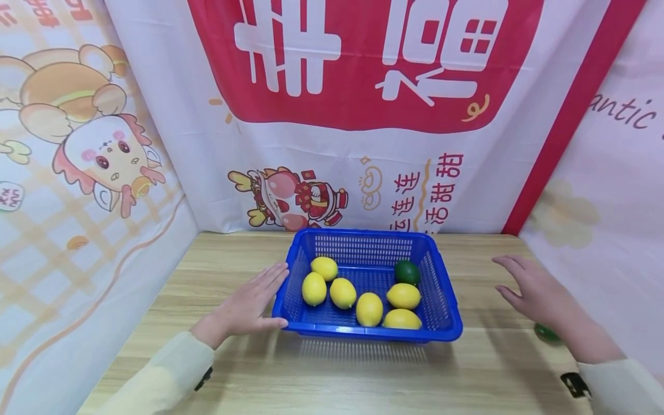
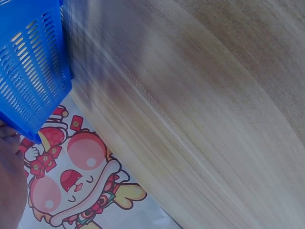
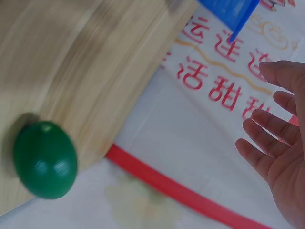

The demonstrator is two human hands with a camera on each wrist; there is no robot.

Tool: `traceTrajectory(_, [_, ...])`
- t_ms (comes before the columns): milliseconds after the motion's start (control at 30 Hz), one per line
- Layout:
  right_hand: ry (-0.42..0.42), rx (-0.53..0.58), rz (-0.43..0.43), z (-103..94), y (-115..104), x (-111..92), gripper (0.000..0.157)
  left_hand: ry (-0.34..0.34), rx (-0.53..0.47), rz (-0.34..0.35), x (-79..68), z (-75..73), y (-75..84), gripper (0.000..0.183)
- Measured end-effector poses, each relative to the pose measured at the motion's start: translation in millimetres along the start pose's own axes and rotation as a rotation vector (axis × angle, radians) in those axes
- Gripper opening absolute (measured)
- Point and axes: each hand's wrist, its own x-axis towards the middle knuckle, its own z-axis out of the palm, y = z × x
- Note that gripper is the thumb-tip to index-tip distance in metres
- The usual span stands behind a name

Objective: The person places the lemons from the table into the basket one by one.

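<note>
In the head view a blue plastic basket (image 1: 342,329) stands on the wooden table, with several yellow lemons (image 1: 369,309) and one dark green fruit (image 1: 407,272) inside. My left hand (image 1: 249,302) lies against the basket's left end, fingers fairly straight on the rim and thumb spread toward the front corner. To the basket's right, my right hand (image 1: 539,294) is held apart from it, fingers spread and nothing in them. A glossy green egg-shaped fruit (image 3: 45,160) lies on the table under the right forearm, mostly hidden by it in the head view.
The wooden table (image 1: 233,374) ends at printed cloth hangings at the back and on both sides. A red strip (image 1: 570,121) runs down the back right corner. The left wrist view shows the basket's slotted side (image 2: 31,71) close to the cloth.
</note>
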Motion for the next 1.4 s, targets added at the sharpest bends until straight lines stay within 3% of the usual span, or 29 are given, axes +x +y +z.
traceTrajectory(167, [-0.050, -0.003, 0.086, -3.7, 12.4, -15.2, 0.055, 0.001, -0.001, 0.002, 0.0, 1.1, 0.5, 0.101])
traceTrajectory(300, [-0.071, -0.007, 0.145, -5.5, 19.4, -25.0, 0.065, 0.001, -0.003, -0.001, -0.1, 1.8, 0.1, 0.101])
traceTrajectory(733, [-0.184, 0.003, 0.318, -3.8, 40.1, -55.6, 0.057, -0.007, -0.006, -0.005, -1.3, 1.8, 0.3, 0.102])
traceTrajectory(1033, [-0.204, 0.021, 0.325, 10.5, 53.7, -78.8, 0.057, -0.011, -0.008, -0.011, -1.4, 2.2, -0.8, 0.102])
traceTrajectory(1400, [-0.308, 0.069, 0.382, 19.7, 59.4, -94.1, 0.062, 0.017, -0.021, 0.013, -0.6, 1.5, -0.6, 0.100])
